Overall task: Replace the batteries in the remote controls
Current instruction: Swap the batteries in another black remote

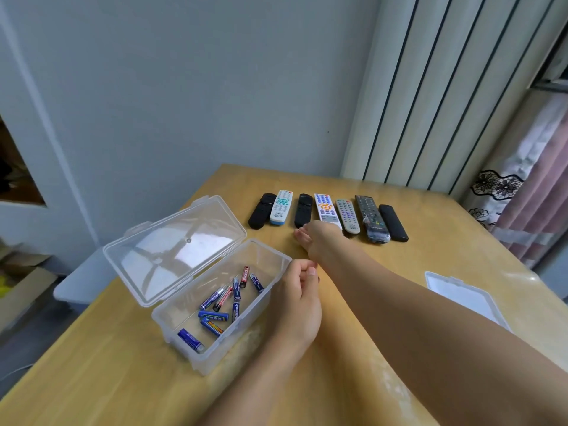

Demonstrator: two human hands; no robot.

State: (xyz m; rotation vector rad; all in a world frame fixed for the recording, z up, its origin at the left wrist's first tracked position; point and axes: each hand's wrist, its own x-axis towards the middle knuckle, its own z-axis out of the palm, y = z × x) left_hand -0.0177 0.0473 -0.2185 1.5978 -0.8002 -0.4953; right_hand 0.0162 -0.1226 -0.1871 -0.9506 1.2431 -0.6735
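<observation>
Seen from above: a wooden tabletop filling the lower and right frame, set against a pale wall.

Lined up side by side across the middle of the frame, seven remote controls, black, white and grey, lengthwise toward the wall.

Lower left of centre: a clear plastic box with hinged lid thrown open toward the upper left. Inside, loose on the bottom, about ten batteries, blue and red-black, lying at mixed angles.

Left hand at centre frame, just beside the right wall of the box, fingers curled loosely inward, thumb against them; nothing visible in the grasp.

Right hand reaching from the lower right toward the remote row, at the near end of the white remote with orange buttons. Fingers mostly hidden behind the wrist and bent under; touching a remote or not, cannot tell.

At the right edge, partly behind the right forearm: a second clear plastic container.

Upper right: a tall white ribbed unit and a floral curtain.
</observation>
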